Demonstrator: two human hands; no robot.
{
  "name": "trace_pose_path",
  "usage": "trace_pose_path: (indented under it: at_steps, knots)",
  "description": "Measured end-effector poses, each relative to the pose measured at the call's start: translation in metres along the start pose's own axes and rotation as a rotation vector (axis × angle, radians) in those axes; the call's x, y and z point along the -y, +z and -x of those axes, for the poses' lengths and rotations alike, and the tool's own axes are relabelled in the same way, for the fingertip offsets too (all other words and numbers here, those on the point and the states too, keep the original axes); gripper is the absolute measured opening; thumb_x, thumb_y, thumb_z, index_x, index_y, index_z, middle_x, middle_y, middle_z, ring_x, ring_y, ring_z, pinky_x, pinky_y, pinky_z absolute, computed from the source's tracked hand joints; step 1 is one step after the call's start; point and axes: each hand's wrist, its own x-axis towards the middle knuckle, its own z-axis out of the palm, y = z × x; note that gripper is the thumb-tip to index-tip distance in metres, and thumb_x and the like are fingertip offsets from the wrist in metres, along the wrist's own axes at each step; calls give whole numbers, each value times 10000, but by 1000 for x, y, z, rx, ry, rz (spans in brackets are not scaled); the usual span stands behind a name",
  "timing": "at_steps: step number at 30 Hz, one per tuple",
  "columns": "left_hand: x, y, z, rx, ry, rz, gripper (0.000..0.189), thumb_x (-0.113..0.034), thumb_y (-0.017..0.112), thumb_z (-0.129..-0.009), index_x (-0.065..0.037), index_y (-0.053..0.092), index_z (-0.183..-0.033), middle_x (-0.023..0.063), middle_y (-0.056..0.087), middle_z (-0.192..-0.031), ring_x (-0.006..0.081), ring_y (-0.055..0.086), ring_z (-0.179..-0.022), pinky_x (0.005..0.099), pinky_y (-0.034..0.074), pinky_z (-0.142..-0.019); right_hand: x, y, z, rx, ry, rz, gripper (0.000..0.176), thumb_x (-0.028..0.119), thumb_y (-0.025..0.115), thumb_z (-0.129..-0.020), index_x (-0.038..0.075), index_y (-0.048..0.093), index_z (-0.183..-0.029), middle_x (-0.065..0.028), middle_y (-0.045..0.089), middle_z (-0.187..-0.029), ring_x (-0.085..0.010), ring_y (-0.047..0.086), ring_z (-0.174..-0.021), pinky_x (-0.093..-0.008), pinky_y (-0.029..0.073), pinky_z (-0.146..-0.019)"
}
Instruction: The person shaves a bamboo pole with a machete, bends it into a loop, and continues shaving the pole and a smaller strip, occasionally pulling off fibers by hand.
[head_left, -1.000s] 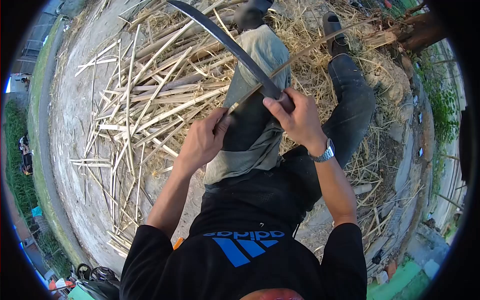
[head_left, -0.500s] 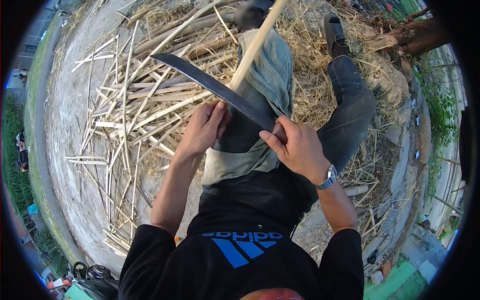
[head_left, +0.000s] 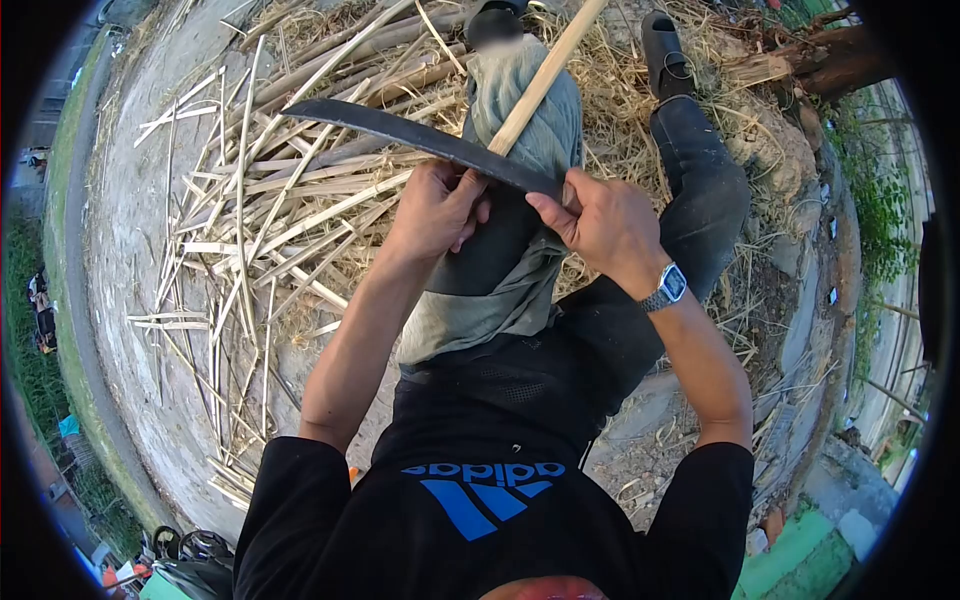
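A long dark curved blade point(head_left: 400, 133) lies across a pale split strip point(head_left: 548, 78), crossing it near its lower end. My right hand point(head_left: 612, 222), with a watch on the wrist, is closed on the blade's handle. My left hand point(head_left: 437, 208) is closed around the strip's lower end, just under the blade; its fingertips partly hide that end. The strip slants up and right over a grey-green cloth point(head_left: 500, 90) wrapped about one leg.
Many split strips point(head_left: 245, 180) and thicker stalks point(head_left: 400, 50) lie on the ground at the left. Straw shavings point(head_left: 620, 130) surround the legs. A bent leg point(head_left: 700, 180) and a brown log point(head_left: 850, 65) are at the right.
Both hands have moved forward, up in the view. The blade has risen and lies flatter, its tip further left. The strip has shifted up and right and slants more.
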Motion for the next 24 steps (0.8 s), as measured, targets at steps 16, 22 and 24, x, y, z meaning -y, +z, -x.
trace_pose_path:
  at_steps: [16,22,24]
  knots:
    - [4,11,0,31,13,171,304,-263,575,-1081,31,631,-1030,-10,539,-647,35,383,-391,208,272,-353,4,-18,-34,-91,209,-3,626,655,584,-959,76,622,-727,-127,655,-582,-345,683,-557,-456,543,-509]
    - [5,9,1,35,7,194,324,-277,559,-1088,35,609,-1021,-12,510,-631,33,363,-385,207,268,-346,-16,-9,-46,-23,54,16,625,622,582,-977,44,636,-746,-136,649,-583,-354,682,-561,-458,549,-528]
    - [1,10,3,26,-2,189,319,-281,550,-1091,25,611,-1027,-14,506,-631,30,360,-386,204,263,-345,-10,-17,-51,-60,165,-54,644,670,602,-940,55,638,-750,-128,651,-583,-347,686,-565,-453,552,-528]
